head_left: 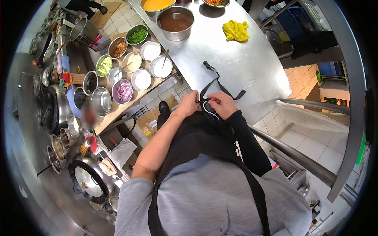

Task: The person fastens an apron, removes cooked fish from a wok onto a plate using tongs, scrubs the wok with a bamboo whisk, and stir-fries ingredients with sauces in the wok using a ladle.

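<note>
Both my hands are at waist height, at the near edge of the steel table (252, 67). My left hand (188, 103) is closed, pinching a black strap (203, 93) near its base. Close beside it on the right, my right hand (223, 104) has its fingers bent together over a small dark item with a white cord (212, 114); what exactly they grip is hidden. The strap loops up over the table, with a buckle at its top end. A black apron (197, 137) hangs from my shoulders below my hands.
A yellow cloth (236, 30) and a pot of brown liquid (175, 24) stand on the table. Bowls of food, one with sliced onion (122, 91), fill the wooden counter at left. A steel rail (295, 153) runs at right. Another person's leg (84, 8) shows at top left.
</note>
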Motion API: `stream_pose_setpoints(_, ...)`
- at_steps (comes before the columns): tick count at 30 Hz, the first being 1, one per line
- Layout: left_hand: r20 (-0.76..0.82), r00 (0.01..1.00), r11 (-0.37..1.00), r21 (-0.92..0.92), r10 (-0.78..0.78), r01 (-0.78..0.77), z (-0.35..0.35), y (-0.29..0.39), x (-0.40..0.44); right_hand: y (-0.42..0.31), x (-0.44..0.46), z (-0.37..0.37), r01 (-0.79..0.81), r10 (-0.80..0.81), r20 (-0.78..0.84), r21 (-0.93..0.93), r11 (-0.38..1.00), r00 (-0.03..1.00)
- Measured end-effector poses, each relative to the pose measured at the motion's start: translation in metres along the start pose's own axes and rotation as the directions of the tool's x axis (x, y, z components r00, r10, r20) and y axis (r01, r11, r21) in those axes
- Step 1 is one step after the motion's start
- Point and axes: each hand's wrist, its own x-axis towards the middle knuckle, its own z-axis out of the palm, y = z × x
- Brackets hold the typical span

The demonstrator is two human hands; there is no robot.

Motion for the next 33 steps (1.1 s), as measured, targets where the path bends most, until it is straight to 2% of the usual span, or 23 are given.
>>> stream_pose_setpoints(1,-0.009,1.000,0.999,0.047,-0.010,0.010,0.000,-0.001,-0.001,-0.002,0.001,0.001,0.005,-0.005,0.011,-0.004,1.000,1.000)
stream_pose_setpoints(4,0.005,0.996,0.988,-0.128,-0.088,0.088,0.024,-0.027,0.001,-0.002,0.001,0.006,0.024,-0.025,0.036,0.026,0.999,0.999)
stream_pose_setpoints(5,0.014,0.993,0.947,-0.299,-0.121,0.119,0.032,-0.040,0.003,-0.002,0.001,0.007,0.031,-0.032,0.041,0.045,0.999,0.999)
stream_pose_setpoints(7,0.050,0.983,0.775,-0.608,-0.179,0.172,0.042,-0.059,0.004,-0.006,0.001,0.007,0.039,-0.039,0.035,0.013,0.999,0.999)
stream_pose_setpoints(10,0.050,0.972,0.790,-0.573,-0.230,0.217,0.035,-0.059,0.001,-0.003,0.003,0.009,0.032,-0.032,0.037,0.007,0.999,0.999)
stream_pose_setpoints(11,-0.093,0.991,0.917,-0.394,-0.100,0.055,0.034,-0.055,-0.003,-0.001,0.003,0.011,0.028,-0.028,0.040,0.012,1.000,0.999)
stream_pose_setpoints(12,-0.203,0.977,0.980,-0.176,0.060,-0.097,0.025,-0.035,-0.011,0.001,0.004,0.012,0.031,-0.031,0.044,0.005,1.000,0.999)
stream_pose_setpoints(13,-0.272,0.932,0.971,0.064,0.238,-0.229,0.015,-0.016,-0.018,0.004,0.004,0.013,0.034,-0.034,0.047,-0.003,0.999,0.998)
stream_pose_setpoints(14,-0.278,0.890,0.932,0.107,0.362,-0.345,0.009,-0.004,-0.021,0.006,0.005,0.013,0.037,-0.037,0.049,-0.011,0.999,0.998)
stream_pose_setpoints(17,-0.240,0.884,0.916,0.109,0.401,-0.386,0.013,-0.004,-0.016,0.005,0.006,0.014,0.017,-0.016,0.044,-0.016,1.000,0.999)
stream_pose_setpoints(20,-0.121,0.951,0.958,0.071,0.284,-0.278,0.001,0.000,-0.009,0.007,0.007,0.014,0.009,-0.008,0.047,-0.020,1.000,0.999)
stream_pose_setpoints(23,-0.073,0.978,0.979,-0.037,0.195,-0.198,-0.010,-0.003,-0.003,0.009,0.008,0.016,0.019,-0.018,0.029,-0.026,0.999,0.999)
stream_pose_setpoints(26,-0.060,0.968,0.967,-0.061,0.242,-0.245,-0.025,0.014,-0.007,0.016,0.013,0.025,0.052,-0.051,0.013,-0.084,0.995,0.999)
stream_pose_setpoints(30,-0.026,0.966,0.964,-0.061,0.257,-0.259,-0.036,0.028,-0.003,0.018,0.022,0.035,0.032,-0.025,0.081,-0.086,0.996,0.996)
stream_pose_setpoints(33,-0.084,0.982,0.938,-0.291,0.169,-0.186,-0.037,0.027,-0.001,0.026,0.026,0.041,-0.018,0.019,0.063,-0.019,1.000,0.998)
